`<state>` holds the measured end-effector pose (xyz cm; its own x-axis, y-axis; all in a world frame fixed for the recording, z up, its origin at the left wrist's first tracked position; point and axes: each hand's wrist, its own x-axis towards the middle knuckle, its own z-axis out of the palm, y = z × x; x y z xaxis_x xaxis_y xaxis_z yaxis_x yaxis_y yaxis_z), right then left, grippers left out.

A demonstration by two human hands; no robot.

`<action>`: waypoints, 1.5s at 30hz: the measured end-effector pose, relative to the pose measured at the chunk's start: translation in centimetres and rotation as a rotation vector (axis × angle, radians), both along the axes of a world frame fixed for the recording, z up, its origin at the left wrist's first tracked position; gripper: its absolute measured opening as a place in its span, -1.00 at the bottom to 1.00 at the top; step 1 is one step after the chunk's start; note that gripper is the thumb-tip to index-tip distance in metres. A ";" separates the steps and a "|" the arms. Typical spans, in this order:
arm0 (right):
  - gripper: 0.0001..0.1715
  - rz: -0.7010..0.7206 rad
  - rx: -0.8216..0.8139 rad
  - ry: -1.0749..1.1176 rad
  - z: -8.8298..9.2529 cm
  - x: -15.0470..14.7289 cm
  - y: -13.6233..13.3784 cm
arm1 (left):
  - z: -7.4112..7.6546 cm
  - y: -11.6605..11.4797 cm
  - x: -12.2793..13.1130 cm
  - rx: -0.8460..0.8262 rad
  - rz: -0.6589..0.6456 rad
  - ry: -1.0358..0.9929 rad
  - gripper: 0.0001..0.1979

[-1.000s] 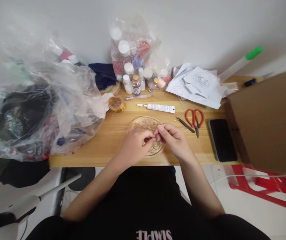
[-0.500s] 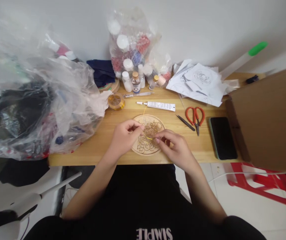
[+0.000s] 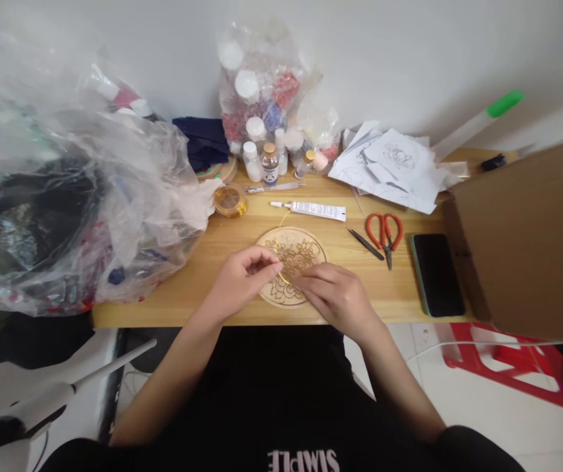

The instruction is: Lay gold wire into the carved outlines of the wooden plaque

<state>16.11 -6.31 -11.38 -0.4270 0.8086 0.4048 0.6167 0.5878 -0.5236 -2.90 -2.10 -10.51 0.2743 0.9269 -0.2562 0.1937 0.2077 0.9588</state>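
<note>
With 12 o'clock pointing away from you, the wooden table spans your workspace, the cardboard box at 3 and the heaped plastic bag between 9 and 10. The round wooden disc lies flat just in front of you, its flower pattern partly under your fingers. Your right hand sits at the disc's 4 o'clock, your left hand at 9. Farther out, the red-handled pliers lie between 2 and 3, the glue tube at 1, the spool between 10 and 11, and the tweezers just beside the pliers, on their disc side. None of these is in your grip.

The smallest thing is the gold wire, above the disc. Your left thumb and forefinger pinch it, and your right fingertips appear closed on it; its end is hidden there. A second ago your fingertips met; half a second ago they had parted. Now your right fingers sit lower and nearer the left, with a short visible stretch between. That suggests you are still shaping or guiding the wire by hand, rather than fixing it down.
</note>
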 end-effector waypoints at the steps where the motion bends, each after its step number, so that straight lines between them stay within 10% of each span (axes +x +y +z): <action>1: -0.81 0.013 -0.008 0.002 0.1 0.1 0.0 | -0.1 -0.2 -0.2 -0.035 -0.021 -0.042 -0.89; 5: -0.84 -0.055 -0.116 -0.026 -0.1 1.5 0.5 | -0.6 -0.7 -0.9 -0.191 -0.022 -0.148 -0.84; 9: -0.81 -0.701 -0.131 -0.284 -1.5 4.5 2.0 | -1.1 -1.1 -1.4 -0.267 0.093 -0.229 -0.77; 12: -0.73 -0.854 -0.265 -0.398 -2.6 6.1 2.9 | -1.3 -1.3 -1.6 -0.290 0.161 -0.268 -0.72; 26: -0.85 -0.781 -0.316 -0.049 -2.3 6.5 2.3 | -0.8 -2.1 -1.6 -0.272 0.207 -0.338 -0.77; 31: -0.83 -0.590 -0.578 0.498 -0.3 4.3 0.4 | -0.8 -2.2 -1.1 -0.218 0.273 -0.292 -0.76; 37: -0.80 -0.274 -0.782 0.505 0.7 1.1 -0.9 | -0.6 -2.0 -0.1 -0.235 0.388 -0.329 -0.77; 45: -0.79 -0.254 -0.549 0.529 1.4 -1.9 -2.1 | -0.5 -2.9 1.0 -0.330 0.323 -0.383 -0.79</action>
<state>14.25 -8.44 -10.01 -0.0657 0.9977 0.0186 0.2862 0.0367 -0.9575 -1.94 -5.00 -10.98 0.1214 0.8670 -0.4833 -0.2758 0.4972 0.8226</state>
